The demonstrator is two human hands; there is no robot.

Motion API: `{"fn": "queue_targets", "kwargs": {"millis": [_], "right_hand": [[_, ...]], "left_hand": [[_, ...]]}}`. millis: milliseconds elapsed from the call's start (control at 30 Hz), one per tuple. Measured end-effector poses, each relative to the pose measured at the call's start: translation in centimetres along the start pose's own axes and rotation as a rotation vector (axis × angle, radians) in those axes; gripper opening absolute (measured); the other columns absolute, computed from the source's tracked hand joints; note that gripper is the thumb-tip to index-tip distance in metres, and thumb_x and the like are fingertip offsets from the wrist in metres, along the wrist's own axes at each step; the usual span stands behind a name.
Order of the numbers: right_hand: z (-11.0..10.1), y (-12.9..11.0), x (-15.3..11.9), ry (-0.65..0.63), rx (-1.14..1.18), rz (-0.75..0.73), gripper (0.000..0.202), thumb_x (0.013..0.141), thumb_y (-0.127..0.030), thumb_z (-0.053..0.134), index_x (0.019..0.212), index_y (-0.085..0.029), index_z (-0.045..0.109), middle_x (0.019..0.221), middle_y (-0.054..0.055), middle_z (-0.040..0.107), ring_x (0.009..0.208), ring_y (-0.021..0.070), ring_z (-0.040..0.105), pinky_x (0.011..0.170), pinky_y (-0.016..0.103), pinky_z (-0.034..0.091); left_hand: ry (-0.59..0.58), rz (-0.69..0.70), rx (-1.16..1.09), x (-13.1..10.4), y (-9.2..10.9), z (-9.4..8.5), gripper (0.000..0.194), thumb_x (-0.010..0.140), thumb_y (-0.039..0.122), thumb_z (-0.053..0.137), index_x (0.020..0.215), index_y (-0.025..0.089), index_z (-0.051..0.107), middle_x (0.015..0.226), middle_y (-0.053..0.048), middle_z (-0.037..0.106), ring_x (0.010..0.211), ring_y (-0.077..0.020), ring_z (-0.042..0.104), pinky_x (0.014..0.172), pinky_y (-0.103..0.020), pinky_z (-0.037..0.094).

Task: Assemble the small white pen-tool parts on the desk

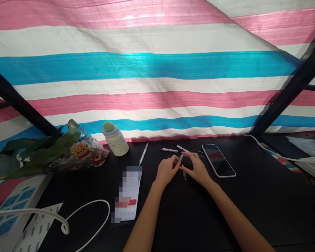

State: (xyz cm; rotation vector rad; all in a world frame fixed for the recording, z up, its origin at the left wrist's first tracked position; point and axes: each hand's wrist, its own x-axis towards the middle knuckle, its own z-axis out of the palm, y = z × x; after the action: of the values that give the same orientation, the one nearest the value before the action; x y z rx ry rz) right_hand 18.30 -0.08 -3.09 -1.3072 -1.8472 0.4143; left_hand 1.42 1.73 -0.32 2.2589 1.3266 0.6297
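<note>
Near the middle of the black tabletop, my left hand [168, 169] and my right hand [197, 168] meet. A small pale, pen-like barrel piece [181, 158] is pinched in the fingers of my left hand. My right hand's index fingertip touches the upper end of this piece, with the thumb lower down by the left fingertips. Below the fingers lies a dark, thin pen piece [184, 175], partly hidden. Just beyond my hands are a white pen [168, 150] and another slim white pen with a dark tip [181, 148]. A blue stick-like piece [203, 157] lies beside my right hand.
A white-edged phone [218, 161] lies to the right, and a lit phone [130, 194] to the left. Behind the latter are a white pen [144, 154] and a bottle [116, 140]. A green bag [76, 150], power strip [18, 203] and white cable [105, 201] occupy the left side.
</note>
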Motion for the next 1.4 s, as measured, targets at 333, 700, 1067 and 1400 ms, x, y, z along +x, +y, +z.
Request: {"fn": "queue_targets", "kwargs": {"millis": [333,700,1067,1400], "right_hand": [[-0.6,0.3,0.1,-0.023,0.017,0.178,0.033,0.090,-0.039,0.035,0.073,-0.022,0.059,0.071,0.003,0.061,0.075,0.0187,0.059,0.074,0.031,0.045],[-1.1,0.6,0.0,-0.108,0.023,0.150,0.029,0.088,-0.041,0.038,0.089,-0.023,0.061,0.072,0.001,0.063,0.074,0.0178,0.058,0.074,0.031,0.045],[-0.6,1.3,-0.1,-0.078,0.075,0.149,0.020,0.079,-0.034,0.053,0.094,-0.022,0.055,0.086,0.003,0.063,0.080,0.0173,0.060,0.074,0.031,0.046],[-0.8,1.2,0.0,-0.113,0.035,0.181,0.020,0.086,-0.037,0.042,0.080,-0.022,0.055,0.074,0.002,0.063,0.075,0.0182,0.058,0.071,0.032,0.045]], "left_hand": [[0.103,0.025,0.044,-0.2,0.4,-0.5,0.020,0.086,0.036,0.047,0.097,0.027,0.062,0.081,0.002,0.060,0.081,-0.0133,0.054,0.069,-0.021,0.038],[0.077,0.076,0.100,-0.1,0.2,-0.6,0.021,0.088,0.037,0.046,0.095,0.028,0.063,0.079,0.002,0.063,0.082,-0.0143,0.052,0.069,-0.022,0.037],[0.064,0.065,0.107,0.0,0.3,-0.7,0.016,0.087,0.034,0.049,0.093,0.027,0.062,0.085,0.002,0.064,0.087,-0.0148,0.052,0.072,-0.024,0.037],[0.054,0.049,0.091,-0.1,0.3,-0.7,0.018,0.085,0.037,0.051,0.094,0.028,0.064,0.081,0.002,0.063,0.082,-0.0144,0.053,0.069,-0.023,0.037]]}}
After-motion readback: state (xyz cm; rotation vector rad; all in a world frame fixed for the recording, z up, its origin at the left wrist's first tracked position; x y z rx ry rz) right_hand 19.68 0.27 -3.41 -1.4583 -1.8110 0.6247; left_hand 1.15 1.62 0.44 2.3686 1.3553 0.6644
